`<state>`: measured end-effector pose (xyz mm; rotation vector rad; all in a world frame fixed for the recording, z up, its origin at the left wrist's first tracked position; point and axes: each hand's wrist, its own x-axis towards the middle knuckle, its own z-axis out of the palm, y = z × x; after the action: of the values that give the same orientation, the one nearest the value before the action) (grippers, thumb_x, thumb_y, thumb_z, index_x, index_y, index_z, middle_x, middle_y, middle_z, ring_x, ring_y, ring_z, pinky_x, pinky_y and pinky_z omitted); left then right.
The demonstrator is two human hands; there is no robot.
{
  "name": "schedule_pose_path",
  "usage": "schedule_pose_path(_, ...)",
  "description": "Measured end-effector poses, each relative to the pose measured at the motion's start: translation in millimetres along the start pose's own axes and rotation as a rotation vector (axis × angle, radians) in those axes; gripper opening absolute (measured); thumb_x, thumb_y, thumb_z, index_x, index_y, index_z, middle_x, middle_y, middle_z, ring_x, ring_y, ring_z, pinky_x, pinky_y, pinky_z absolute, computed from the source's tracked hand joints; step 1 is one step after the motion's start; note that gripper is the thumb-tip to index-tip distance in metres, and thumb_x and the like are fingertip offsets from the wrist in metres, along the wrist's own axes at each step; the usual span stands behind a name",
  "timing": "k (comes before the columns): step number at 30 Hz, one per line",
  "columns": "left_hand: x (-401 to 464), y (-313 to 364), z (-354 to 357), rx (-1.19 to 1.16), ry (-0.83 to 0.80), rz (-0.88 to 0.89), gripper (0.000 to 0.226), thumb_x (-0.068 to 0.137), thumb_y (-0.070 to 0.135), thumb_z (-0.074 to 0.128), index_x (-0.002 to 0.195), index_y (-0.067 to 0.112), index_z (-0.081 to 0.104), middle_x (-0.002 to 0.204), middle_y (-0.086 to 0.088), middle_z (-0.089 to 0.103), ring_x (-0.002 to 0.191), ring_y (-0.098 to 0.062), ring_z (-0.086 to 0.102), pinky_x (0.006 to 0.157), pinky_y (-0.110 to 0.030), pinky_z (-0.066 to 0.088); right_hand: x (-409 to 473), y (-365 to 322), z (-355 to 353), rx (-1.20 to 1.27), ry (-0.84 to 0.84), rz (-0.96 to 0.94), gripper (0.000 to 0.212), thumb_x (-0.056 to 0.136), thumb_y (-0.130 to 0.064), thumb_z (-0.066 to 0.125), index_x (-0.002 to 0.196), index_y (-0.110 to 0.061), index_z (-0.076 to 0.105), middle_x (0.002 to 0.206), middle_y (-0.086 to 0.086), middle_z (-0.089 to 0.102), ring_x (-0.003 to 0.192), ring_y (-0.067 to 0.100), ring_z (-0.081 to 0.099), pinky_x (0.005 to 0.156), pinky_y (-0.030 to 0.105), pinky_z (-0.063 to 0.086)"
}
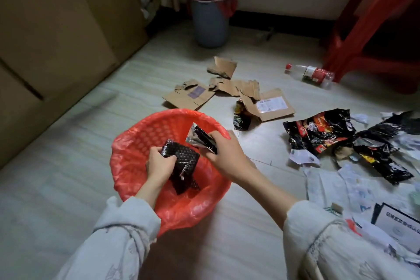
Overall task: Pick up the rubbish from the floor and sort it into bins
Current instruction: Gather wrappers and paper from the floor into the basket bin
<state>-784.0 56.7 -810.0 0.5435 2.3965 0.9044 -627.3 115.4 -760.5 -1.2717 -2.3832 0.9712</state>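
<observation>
A red basket bin lined with a red plastic bag (134, 143) stands on the floor right in front of me. My left hand (159, 166) grips a black bubble-wrap piece (185, 163) inside the bin. My right hand (223, 154) holds a black and silver foil wrapper (203, 138) over the bin's far right rim. Torn cardboard pieces (227, 88), black snack wrappers (322, 134), white paper scraps (336, 184) and a clear plastic bottle with a red label (311, 74) lie scattered on the floor to the right.
A grey bin with a red liner (210, 18) stands against the far wall. A red plastic stool (368, 29) is at the upper right. Large brown cardboard boxes (56, 41) fill the left side. The floor is pale tile.
</observation>
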Motion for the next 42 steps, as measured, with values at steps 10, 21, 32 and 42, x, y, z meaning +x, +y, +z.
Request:
schedule_pose_path(10,-7,-32,47,0.457,-0.466,0.100,0.095,0.069,0.042,0.077,0.139,0.005,0.025,0.140,-0.020,0.040,0.130,-0.035,0.038,0.107,-0.039,0.035,-46,56,5,-0.036,-0.018,0.225,0.026,0.092,-0.036,0.051,0.100,-0.012,0.049,0.097,0.015,0.066,0.094,0.036,0.060,0.080,0.042,0.047)
schedule_pose_path(21,-90,-21,52,0.674,-0.419,0.822,0.037,0.089,0.016,0.048,0.125,0.012,0.053,0.133,-0.011,0.045,0.128,-0.027,0.041,0.100,-0.040,0.042,-99,76,-43,-0.239,-0.145,0.394,0.024,0.090,-0.036,0.051,0.102,-0.014,0.051,0.107,0.012,0.064,0.104,0.031,0.058,0.083,0.037,0.043)
schedule_pose_path(32,-87,-8,25,0.750,-0.072,1.003,0.063,0.073,0.005,0.064,0.133,0.011,0.048,0.144,-0.019,0.038,0.135,-0.039,0.033,0.105,-0.054,0.036,-92,64,-10,-0.569,-0.237,0.238,0.059,0.090,-0.040,0.052,0.139,-0.019,0.028,0.133,0.007,0.049,0.124,0.028,0.045,0.101,0.046,0.029)
schedule_pose_path(42,-104,-6,27,0.820,-0.152,0.830,0.066,0.090,0.014,0.042,0.149,0.018,0.013,0.157,-0.013,-0.005,0.145,-0.031,-0.006,0.116,-0.050,0.003,-114,58,-42,-0.206,-0.153,0.149,0.047,0.096,-0.027,0.046,0.141,-0.018,0.037,0.147,0.003,0.037,0.131,0.023,0.041,0.108,0.037,0.036)
